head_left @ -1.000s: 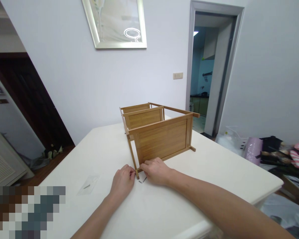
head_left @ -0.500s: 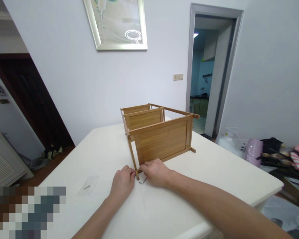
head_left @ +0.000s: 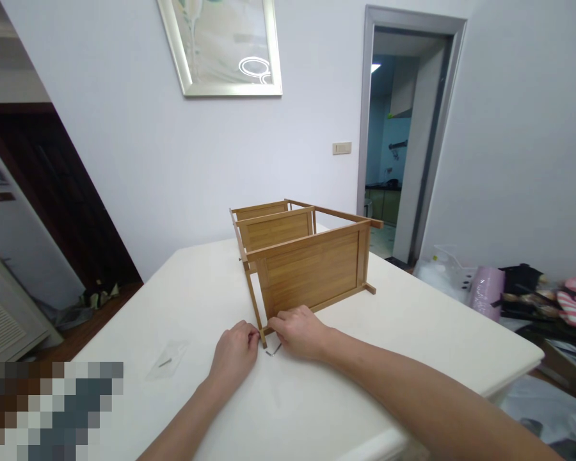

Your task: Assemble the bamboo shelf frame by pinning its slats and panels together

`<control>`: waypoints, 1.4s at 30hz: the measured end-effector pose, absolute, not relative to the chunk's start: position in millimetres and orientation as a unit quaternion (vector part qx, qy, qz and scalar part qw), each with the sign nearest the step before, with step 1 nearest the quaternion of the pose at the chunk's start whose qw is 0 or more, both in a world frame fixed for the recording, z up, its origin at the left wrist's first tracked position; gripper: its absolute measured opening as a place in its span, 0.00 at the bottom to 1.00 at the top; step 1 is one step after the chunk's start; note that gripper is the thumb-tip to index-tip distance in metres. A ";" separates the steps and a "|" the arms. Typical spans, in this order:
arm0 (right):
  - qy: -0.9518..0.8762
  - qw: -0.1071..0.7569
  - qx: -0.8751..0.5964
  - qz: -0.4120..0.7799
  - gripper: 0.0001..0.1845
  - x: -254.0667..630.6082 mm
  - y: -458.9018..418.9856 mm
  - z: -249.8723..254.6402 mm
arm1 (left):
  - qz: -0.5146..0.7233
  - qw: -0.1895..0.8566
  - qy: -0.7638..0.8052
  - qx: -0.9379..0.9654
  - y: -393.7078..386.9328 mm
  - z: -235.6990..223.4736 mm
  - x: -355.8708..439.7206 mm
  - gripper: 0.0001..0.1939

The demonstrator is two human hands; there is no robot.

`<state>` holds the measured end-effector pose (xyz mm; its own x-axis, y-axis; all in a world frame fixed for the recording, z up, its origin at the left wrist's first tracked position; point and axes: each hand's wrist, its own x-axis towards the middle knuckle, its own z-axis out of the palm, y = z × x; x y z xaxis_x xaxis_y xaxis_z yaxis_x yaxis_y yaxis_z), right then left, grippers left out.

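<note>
A bamboo shelf rack (head_left: 307, 266) lies on its side on the white table (head_left: 413, 333), its panels standing upright. My left hand (head_left: 234, 354) pinches at the near end of the rack's lower leg, fingertips closed on something too small to make out. My right hand (head_left: 300, 331) rests on the same corner from the right, fingers curled against the leg and bottom rail. A small metal hex key (head_left: 274, 349) lies on the table between the two hands.
A clear plastic bag with a screw (head_left: 167, 360) lies on the table to the left. Clutter and bags (head_left: 532, 294) sit to the right of the table. An open doorway (head_left: 403, 147) is behind, and a framed picture (head_left: 225, 45) hangs on the wall.
</note>
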<state>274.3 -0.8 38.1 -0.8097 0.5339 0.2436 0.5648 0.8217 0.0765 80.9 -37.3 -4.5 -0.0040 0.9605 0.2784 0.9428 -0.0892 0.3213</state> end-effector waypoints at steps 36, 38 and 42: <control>-0.939 0.056 -0.295 -0.168 0.08 255.5 -5.3 28.2 | 0.188 0.026 0.688 0.700 -41.6 0.8 86.1 0.10; -0.941 0.053 -0.289 -0.169 0.08 254.1 -3.7 27.1 | 0.200 0.045 0.691 0.693 -40.4 -0.4 85.1 0.09; -0.942 0.052 -0.281 -0.174 0.08 249.9 -2.6 24.8 | 0.222 0.062 0.693 0.683 -38.3 -1.7 83.3 0.08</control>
<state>249.9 -2.6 24.8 -0.8365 0.5113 0.1968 0.5479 0.7813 0.2989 83.3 -38.3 -1.7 -0.0595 0.9742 0.2176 0.9191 -0.0316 0.3927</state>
